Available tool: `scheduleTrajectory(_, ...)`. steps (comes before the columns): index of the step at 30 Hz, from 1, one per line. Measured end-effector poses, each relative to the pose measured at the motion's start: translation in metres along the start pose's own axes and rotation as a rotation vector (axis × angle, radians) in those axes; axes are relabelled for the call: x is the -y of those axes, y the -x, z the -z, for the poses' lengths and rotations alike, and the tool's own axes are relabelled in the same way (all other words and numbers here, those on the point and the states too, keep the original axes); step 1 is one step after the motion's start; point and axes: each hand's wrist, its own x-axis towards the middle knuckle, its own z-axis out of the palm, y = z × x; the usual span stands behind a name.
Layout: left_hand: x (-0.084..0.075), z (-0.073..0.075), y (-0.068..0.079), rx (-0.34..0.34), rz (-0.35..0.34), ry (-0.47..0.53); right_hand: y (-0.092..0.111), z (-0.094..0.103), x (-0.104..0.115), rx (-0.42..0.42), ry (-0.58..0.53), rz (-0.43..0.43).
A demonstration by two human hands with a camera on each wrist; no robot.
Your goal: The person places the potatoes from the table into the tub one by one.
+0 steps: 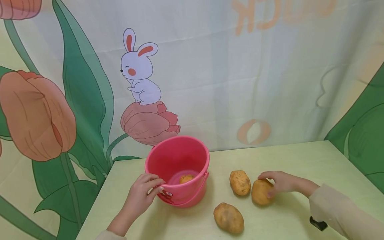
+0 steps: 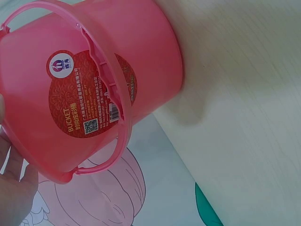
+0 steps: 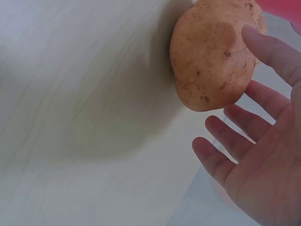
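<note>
A pink bucket (image 1: pixel 192 195) stands upright on the table, with one potato (image 1: pixel 186 179) visible inside. My left hand (image 1: pixel 143 193) grips the bucket's near-left rim, thumb outside and fingers over the edge. In the left wrist view the bucket's handle (image 2: pixel 123 94) hangs down across a red label (image 2: pixel 70 108). On the right, my right hand (image 1: pixel 280 182) is at a potato (image 1: pixel 261 192), thumb on the near side and fingers at the far side. The right wrist view shows those fingers spread and relaxed around the potato (image 3: pixel 211 56), not closed on it.
Two more potatoes lie on the pale table (image 1: pixel 315 160): one potato (image 1: pixel 240 183) between the bucket and my right hand, another potato (image 1: pixel 229 218) nearer the front. Behind the table hangs a printed cloth (image 1: pixel 198 83) with a rabbit and tulips.
</note>
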Motion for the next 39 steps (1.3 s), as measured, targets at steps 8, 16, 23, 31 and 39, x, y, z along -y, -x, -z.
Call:
scheduleTrajectory(8, 0.000, 0.000, 0.000, -0.006, -0.003, -0.003, 0.003, -0.004, 0.001, -0.006, 0.024, -0.027)
scheduleTrajectory(16, -0.001, 0.001, -0.001, -0.012, -0.011, 0.012, 0.003, -0.011, -0.003, -0.043, 0.056, -0.020)
scheduleTrajectory(23, -0.001, 0.001, 0.000, 0.000, 0.005, 0.009, 0.004, -0.014, 0.000, -0.067, 0.107, 0.021)
scheduleTrajectory(31, -0.002, 0.001, 0.000, 0.015, 0.026, 0.007, 0.002, -0.015, -0.003, -0.078, 0.129, 0.025)
scheduleTrajectory(39, -0.002, 0.002, -0.001, 0.013, 0.020, 0.008, 0.003, -0.015, -0.004, -0.095, 0.164, 0.048)
